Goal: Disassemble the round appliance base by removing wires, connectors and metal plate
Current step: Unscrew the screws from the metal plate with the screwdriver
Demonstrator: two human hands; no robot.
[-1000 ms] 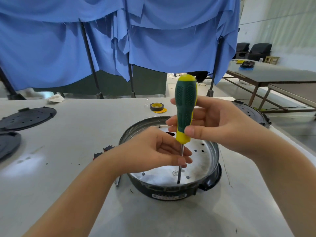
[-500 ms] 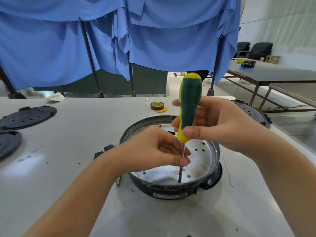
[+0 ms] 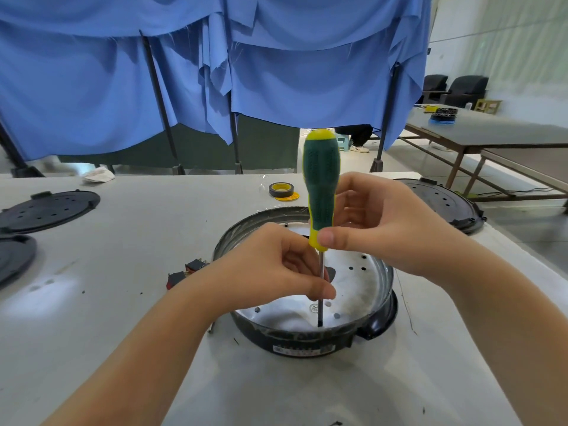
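On the pale grey table [image 3: 129, 302], close to the person at about 6 o'clock, sits the round appliance base [image 3: 307, 339]: a black plastic shell with a label on its near wall, lined by a shiny, dished metal plate [image 3: 353, 290] dotted with small holes and screw heads. A screwdriver [image 3: 321, 195] stands upright in it, its knurled green handle capped and collared in yellow, its thin steel shaft reaching down to the plate near the front rim. The right hand [image 3: 378, 229] curls around the lower handle, thumb pressed on the yellow collar. The left hand [image 3: 273, 269] pinches the shaft between thumb and fingers just above the plate.

Left of the base, partly hidden behind the left wrist, lie small black and red parts [image 3: 187, 272]; I cannot tell what they are. At 10 o'clock rest two flat black perforated discs [image 3: 49, 210]. At 2 o'clock lies another round black cover [image 3: 445, 204] with holes. A roll of black tape [image 3: 281, 189] with a yellow core sits at 12 o'clock, and crumpled white paper [image 3: 98, 175] lies at the far edge. Wrinkled blue cloth [image 3: 184, 72] hangs behind on dark poles.
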